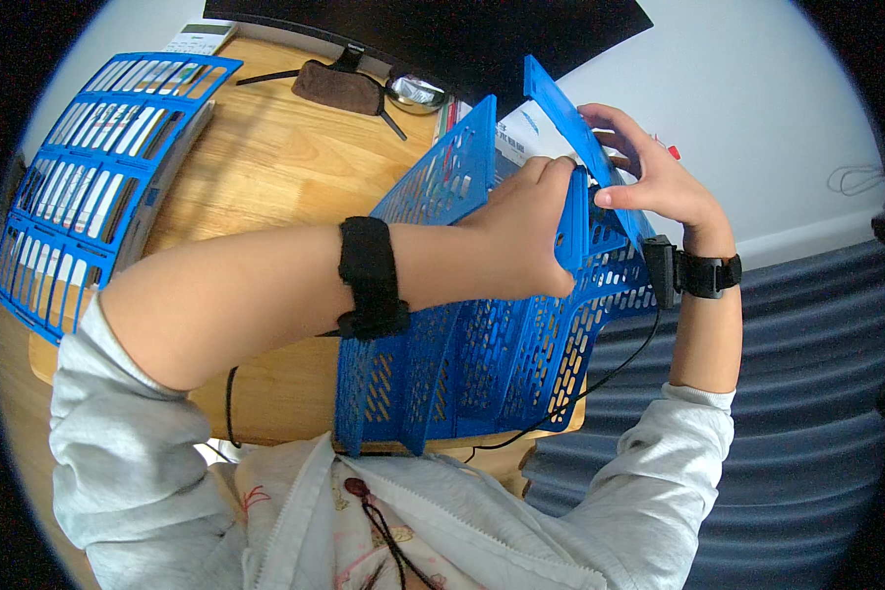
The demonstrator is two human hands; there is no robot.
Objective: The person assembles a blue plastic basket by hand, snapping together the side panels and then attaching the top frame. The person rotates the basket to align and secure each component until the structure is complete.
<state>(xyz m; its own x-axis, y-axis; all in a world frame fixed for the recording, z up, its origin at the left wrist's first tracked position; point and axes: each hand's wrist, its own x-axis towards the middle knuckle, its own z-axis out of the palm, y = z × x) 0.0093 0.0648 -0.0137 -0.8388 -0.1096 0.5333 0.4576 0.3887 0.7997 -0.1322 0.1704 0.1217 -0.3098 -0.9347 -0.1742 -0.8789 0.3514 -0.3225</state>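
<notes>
A blue plastic file rack [442,393] with slotted dividers stands on the table in front of me. My left hand [526,231] reaches over it, with curled fingers and thumb around the top of a middle divider [577,221]; part of that grip is hidden behind the hand itself. On the right, my right hand [654,177] pinches the tilted right-hand panel [565,113] of the rack, thumb on the near side and fingers behind its edge. Another slotted panel [442,172] rises left of my left hand.
A second blue rack [88,147] stands at the far left, its slots showing white and brown edges. At the back are a dark monitor [442,29], a brown pouch [339,88] and a shiny round object [416,93]. A cable [619,359] hangs from my right wrist strap. Dark blue curtain fabric [757,393] lies to the right.
</notes>
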